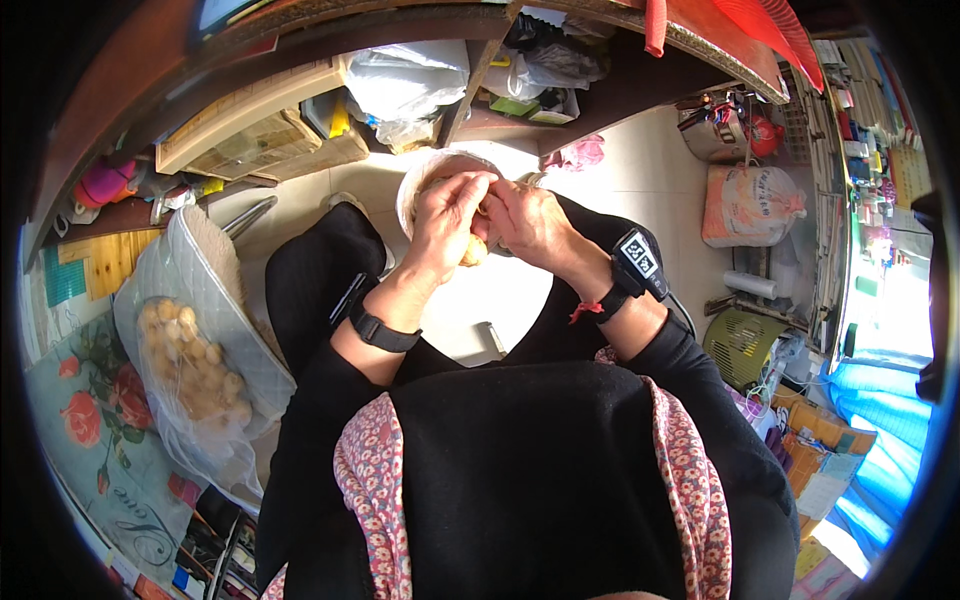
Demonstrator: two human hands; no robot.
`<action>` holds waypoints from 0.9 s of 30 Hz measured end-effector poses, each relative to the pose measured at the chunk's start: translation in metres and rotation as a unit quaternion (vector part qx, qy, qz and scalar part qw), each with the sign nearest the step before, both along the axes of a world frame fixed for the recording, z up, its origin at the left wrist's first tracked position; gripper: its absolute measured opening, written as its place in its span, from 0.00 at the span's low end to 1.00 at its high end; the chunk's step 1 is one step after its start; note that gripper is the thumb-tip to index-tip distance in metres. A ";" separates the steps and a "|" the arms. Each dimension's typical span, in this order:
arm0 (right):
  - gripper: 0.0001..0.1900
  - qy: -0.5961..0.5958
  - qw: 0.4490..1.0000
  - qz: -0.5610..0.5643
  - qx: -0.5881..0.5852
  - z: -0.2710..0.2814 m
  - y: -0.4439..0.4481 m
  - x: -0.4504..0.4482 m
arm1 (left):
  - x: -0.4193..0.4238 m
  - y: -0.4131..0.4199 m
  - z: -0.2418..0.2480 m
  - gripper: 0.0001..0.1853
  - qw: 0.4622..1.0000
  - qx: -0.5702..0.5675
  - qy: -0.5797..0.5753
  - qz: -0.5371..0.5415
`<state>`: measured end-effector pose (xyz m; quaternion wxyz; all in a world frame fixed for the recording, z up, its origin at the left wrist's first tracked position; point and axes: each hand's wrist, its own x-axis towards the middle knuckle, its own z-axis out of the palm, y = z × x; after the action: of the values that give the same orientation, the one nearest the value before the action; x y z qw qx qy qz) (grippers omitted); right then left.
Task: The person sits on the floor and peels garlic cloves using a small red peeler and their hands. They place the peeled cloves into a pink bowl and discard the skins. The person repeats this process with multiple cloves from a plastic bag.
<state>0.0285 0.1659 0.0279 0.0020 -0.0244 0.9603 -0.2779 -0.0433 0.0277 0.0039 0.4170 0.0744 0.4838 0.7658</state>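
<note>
My left hand (pixel 450 217) and my right hand (pixel 532 225) meet fingertip to fingertip over a pale, round-mouthed bin (pixel 406 196) between my knees. A tan, rounded, walnut-like thing (pixel 474 252) shows below the curled fingers, against the palm side of my left hand. The fingers of my right hand are bent in towards it, and whatever lies between the fingertips is mostly hidden. On my left, a clear plastic bag (pixel 196 360) holds several similar tan round things. It rests on a quilted pale cloth (pixel 202 247). The bin's contents are largely covered by my hands.
A dark wooden shelf unit (pixel 450 22) spans the front, holding plastic bags (pixel 409 75) and a beige drawer (pixel 251 116). A pink cloth (pixel 576 154) lies on the floor. To the right are an orange-and-white sack (pixel 752 206) and a green slotted appliance (pixel 742 346).
</note>
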 end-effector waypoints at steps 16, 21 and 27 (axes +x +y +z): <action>0.14 -0.128 0.758 -0.253 -0.588 -0.023 0.007 0.000 | -0.005 -0.001 0.003 0.18 0.999 -0.024 -0.035 -0.028; 0.11 -0.162 0.689 -0.239 -0.665 -0.025 0.022 -0.002 | -0.006 0.005 0.002 0.14 0.997 -0.040 -0.048 -0.050; 0.15 -0.171 0.751 -0.218 -0.600 -0.023 0.022 -0.003 | -0.007 0.009 -0.006 0.13 0.993 -0.097 0.046 -0.049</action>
<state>0.0257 0.1878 0.0047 0.0907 0.2376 0.5593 -0.7890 -0.0505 0.0362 -0.0024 0.4360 0.0925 0.5703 0.6900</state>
